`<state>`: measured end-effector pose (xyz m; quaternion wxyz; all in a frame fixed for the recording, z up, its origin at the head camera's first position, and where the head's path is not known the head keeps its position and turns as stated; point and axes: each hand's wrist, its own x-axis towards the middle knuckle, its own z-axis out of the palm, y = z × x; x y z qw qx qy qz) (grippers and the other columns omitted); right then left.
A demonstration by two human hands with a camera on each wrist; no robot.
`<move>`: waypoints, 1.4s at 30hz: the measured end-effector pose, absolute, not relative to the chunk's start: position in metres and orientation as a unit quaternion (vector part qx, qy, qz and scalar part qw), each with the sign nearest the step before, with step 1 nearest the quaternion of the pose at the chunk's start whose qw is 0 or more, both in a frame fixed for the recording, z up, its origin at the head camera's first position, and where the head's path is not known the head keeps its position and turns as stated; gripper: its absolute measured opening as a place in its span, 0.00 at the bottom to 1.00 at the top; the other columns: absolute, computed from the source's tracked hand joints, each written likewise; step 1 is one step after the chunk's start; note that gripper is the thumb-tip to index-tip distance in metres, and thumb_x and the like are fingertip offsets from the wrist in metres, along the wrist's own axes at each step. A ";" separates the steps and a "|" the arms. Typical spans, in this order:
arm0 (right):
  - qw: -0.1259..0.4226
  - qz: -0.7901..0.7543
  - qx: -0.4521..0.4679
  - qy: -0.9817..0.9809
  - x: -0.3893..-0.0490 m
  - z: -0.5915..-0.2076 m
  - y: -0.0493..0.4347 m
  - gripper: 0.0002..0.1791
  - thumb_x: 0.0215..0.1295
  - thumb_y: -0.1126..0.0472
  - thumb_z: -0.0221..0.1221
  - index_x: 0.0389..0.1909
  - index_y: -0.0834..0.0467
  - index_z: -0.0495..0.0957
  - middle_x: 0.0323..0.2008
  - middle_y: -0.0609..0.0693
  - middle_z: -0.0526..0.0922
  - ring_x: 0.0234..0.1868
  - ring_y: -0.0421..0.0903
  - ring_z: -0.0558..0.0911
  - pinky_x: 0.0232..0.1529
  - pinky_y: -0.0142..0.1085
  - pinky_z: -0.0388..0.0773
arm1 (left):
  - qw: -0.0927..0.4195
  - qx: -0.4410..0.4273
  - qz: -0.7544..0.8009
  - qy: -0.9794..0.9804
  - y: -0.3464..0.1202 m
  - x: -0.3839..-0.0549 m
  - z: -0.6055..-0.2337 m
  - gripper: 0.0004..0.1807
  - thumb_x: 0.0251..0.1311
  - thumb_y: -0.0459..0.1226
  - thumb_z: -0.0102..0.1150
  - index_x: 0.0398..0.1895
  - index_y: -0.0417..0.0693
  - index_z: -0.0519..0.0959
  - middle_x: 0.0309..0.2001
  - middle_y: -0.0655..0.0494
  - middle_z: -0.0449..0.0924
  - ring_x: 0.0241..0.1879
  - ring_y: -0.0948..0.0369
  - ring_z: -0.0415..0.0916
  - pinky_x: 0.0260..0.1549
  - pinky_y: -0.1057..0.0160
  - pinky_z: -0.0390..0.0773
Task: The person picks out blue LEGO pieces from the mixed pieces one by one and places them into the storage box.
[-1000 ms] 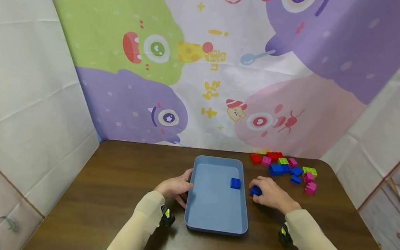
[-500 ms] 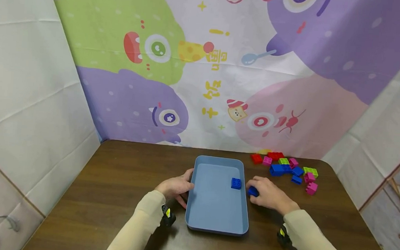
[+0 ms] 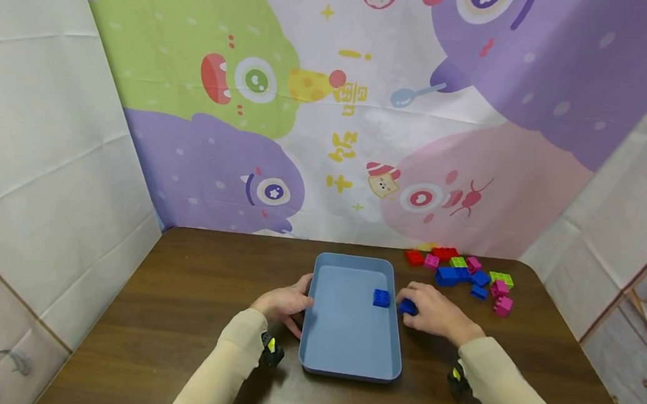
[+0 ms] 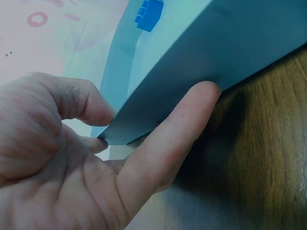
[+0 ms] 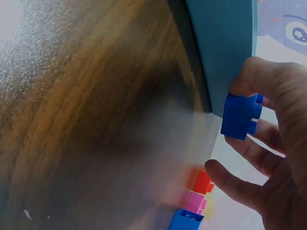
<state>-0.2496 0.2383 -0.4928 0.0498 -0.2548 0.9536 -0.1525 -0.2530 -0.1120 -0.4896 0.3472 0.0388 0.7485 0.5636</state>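
A blue-grey tray (image 3: 352,354) lies on the table with one blue toy brick (image 3: 381,298) inside, near its right wall. My left hand (image 3: 284,302) is at the tray's left side; in the left wrist view, a straight finger touches the outer wall and the thumb tip meets the rim. Just outside the right rim, my right hand (image 3: 431,310) pinches a second blue building brick (image 5: 238,115) between thumb and fingers. Its studs face the palm in the right wrist view. From the head, the hand partly hides this brick.
Several loose bricks lie at the table's back right: red bricks (image 3: 445,254), pink bricks (image 3: 502,306), green bricks (image 3: 501,279) and blue bricks (image 3: 450,276). A printed cloth (image 3: 236,158) hangs behind the brown table (image 3: 193,293).
My right hand has shifted slightly left with the blue brick, closer to the tray's right rim. The left hand and the tray stay where they were.
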 end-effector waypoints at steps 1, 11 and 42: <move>0.049 -0.154 -0.255 0.953 -0.249 -0.492 0.238 0.15 0.60 0.58 0.69 0.49 0.52 0.83 0.46 0.47 0.81 0.48 0.48 0.78 0.56 0.53 0.82 | 0.347 0.039 0.563 0.749 -0.112 -0.253 -0.490 0.42 0.74 0.31 0.42 0.83 0.58 0.36 0.73 0.29 0.54 0.43 0.38 0.83 0.31 0.40 0.87; 0.039 -0.158 -0.268 0.950 -0.247 -0.489 0.235 0.14 0.62 0.56 0.68 0.49 0.50 0.84 0.46 0.45 0.80 0.48 0.47 0.78 0.56 0.52 0.81 | 0.345 0.042 0.560 0.752 -0.112 -0.253 -0.489 0.42 0.74 0.31 0.43 0.83 0.58 0.36 0.72 0.28 0.55 0.44 0.37 0.83 0.31 0.40 0.87; 0.001 -0.155 -0.349 0.924 -0.255 -0.493 0.208 0.18 0.62 0.59 0.69 0.53 0.51 0.83 0.50 0.49 0.82 0.52 0.49 0.79 0.58 0.52 0.81 | 0.359 0.028 0.555 0.750 -0.110 -0.258 -0.490 0.43 0.72 0.31 0.44 0.83 0.59 0.37 0.74 0.30 0.50 0.45 0.36 0.81 0.31 0.41 0.87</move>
